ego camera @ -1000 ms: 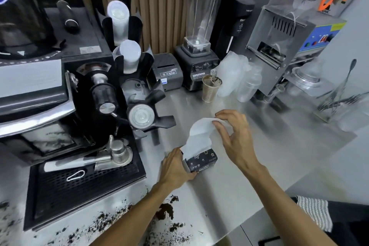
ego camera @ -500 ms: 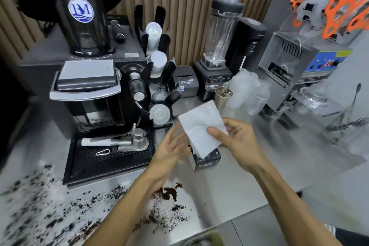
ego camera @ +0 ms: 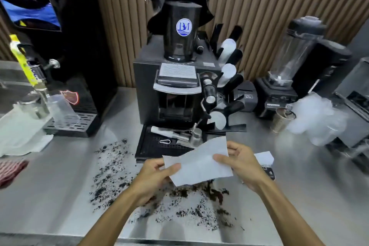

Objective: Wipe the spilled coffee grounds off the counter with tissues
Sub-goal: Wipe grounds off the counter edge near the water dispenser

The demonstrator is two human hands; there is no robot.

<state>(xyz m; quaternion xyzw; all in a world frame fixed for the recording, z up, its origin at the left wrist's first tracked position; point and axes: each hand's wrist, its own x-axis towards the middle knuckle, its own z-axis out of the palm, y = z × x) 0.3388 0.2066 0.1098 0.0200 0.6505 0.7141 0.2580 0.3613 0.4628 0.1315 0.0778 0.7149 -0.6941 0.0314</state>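
- Head view, grip: the left hand [ego camera: 153, 173] pinches the left edge of the tissue [ego camera: 199, 164] between thumb and fingers. The right hand [ego camera: 241, 164] pinches the right edge the same way. The sheet hangs spread between them, clear of the counter [ego camera: 60, 195].
- Head view, task item: the coffee grounds [ego camera: 111, 175] lie scattered on the counter, in front of the drip tray [ego camera: 157, 148] and beneath the hands, reaching close to the front edge.
- Risk, tearing: a single thin sheet pulled taut by both hands may rip.
- Risk, smearing: the darker clumps under the tissue look damp and pressing them flat would likely streak the steel.
- Risk, spillage: a stroke toward the front edge would push grounds to the floor.
- Risk, trapping: a stroke away from the person would drive grounds under the drip tray.
- Risk, collision: the tissue box [ego camera: 268, 170] sits just beside the right hand and a wide sweep could knock it.
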